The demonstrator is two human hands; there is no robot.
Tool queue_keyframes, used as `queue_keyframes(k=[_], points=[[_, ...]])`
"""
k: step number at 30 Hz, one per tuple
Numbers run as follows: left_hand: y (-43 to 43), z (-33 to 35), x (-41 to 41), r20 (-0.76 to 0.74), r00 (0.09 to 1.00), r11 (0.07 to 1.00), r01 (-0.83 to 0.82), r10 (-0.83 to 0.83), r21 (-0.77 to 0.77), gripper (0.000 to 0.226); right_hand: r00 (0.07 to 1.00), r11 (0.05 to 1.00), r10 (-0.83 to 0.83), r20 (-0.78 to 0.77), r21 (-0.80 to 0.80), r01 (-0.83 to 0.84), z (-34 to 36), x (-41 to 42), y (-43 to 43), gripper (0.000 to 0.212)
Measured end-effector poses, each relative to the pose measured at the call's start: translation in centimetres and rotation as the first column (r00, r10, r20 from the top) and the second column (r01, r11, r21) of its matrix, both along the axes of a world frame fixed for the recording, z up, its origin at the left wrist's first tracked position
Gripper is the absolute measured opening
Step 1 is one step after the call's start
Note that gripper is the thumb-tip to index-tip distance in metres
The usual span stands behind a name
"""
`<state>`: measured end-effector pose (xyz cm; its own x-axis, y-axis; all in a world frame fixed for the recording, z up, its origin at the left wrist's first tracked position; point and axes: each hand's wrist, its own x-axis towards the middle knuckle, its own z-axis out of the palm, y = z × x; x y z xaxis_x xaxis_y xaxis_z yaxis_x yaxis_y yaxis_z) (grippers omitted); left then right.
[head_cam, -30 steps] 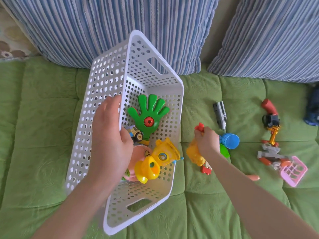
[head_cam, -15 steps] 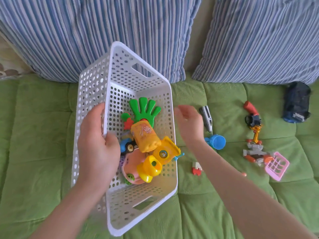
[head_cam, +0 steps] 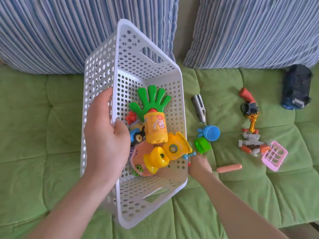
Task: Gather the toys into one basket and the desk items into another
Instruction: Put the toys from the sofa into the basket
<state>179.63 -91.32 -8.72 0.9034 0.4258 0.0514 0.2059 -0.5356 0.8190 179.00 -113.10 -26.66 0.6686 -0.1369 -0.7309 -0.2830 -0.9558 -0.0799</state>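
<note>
Tilted basket [head_cam: 148,69] held above sofa [head_cam: 43,135], 1 long rim gripped by left hand [head_cam: 105,135]. Right hand [head_cam: 198,165] low beside basket wall, fingers hidden: grasp cannot be told. Nearby green cup [head_cam: 202,145] judged light, rigid, slick; best pinched at rim.

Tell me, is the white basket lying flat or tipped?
Tipped. The left hand grips the white basket by its left rim, that side raised; toys lie toward its lower right wall.

Right hand [head_cam: 199,166] grip — blurred by basket [head_cam: 183,104]
</note>
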Motion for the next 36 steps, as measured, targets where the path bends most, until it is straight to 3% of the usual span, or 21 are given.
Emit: queue_keyframes(k=[3,8,10,14,19,24,29,36], points=[[-0.8,-0.1,0.3,-0.020,1.000,1.000,0.005,-0.005,0.006,0.058,0.994,1.000,-0.023,0.106,-0.007,0.024,0.1,0.2,-0.2,0.026],[-1.7,0.4,0.8,-0.027,1.000,1.000,0.010,-0.010,0.017,0.057,0.898,1.000,0.012,0.440,-0.011,-0.008,0.4,1.8,-2.1,0.028],[-2.2,0.6,0.8,-0.049,0.999,1.000,0.009,-0.008,0.023,0.056,0.913,0.998,-0.065,0.402,0.028,0.059,0.0,2.7,-2.7,0.033],[-2.9,0.1,1.2,-0.075,0.997,0.999,0.017,-0.015,0.028,0.057,0.954,0.964,-0.236,0.183,0.164,0.207,-0.7,3.7,-3.1,0.034],[-2.4,-0.3,1.5,-0.078,0.997,0.999,0.009,-0.006,0.034,0.059,0.925,0.959,-0.269,0.270,0.164,0.231,0.7,3.6,-2.7,0.030],[-2.0,0.3,0.9,-0.077,0.996,0.999,0.033,-0.033,-0.013,0.058,0.785,0.887,-0.453,0.423,0.307,0.346,6.0,5.0,-2.3,0.035],[-2.2,1.4,0.0,-0.089,0.994,0.995,0.050,-0.058,-0.090,0.059,0.747,0.840,-0.449,0.491,0.517,0.165,12.5,6.7,1.7,0.030],[-2.3,2.0,0.2,-0.123,0.991,0.974,0.024,-0.053,-0.227,0.059,0.811,0.776,-0.298,0.504,0.622,-0.101,15.2,6.8,7.8,0.038]])
